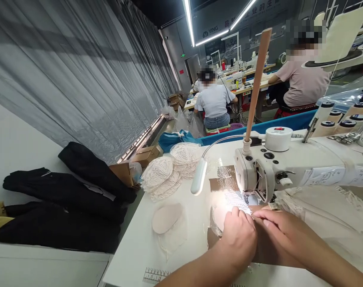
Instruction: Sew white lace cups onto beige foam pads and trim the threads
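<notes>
At the sewing machine (289,159), a piece of white lace (237,200) lies under the lit needle area, next to a beige cup (219,215). My left hand (239,235) is closed, its curled fingers pressing on the lace's near edge. Beside it, my right hand (277,229) has its thumb and index finger pinched together by the same edge, just in front of the presser foot. Its fingertips partly hide what they grip. A brown plate (268,245) shows beneath both hands. The needle itself is hidden by the machine head.
Stacks of lace pieces (159,173) sit at the table's far left, with a beige cup and sheer fabric (168,219) nearer. A gooseneck lamp (199,177) hangs left of the needle. Sheer fabric (328,215) lies at right, thread cones (346,125) behind. Two people work at machines beyond.
</notes>
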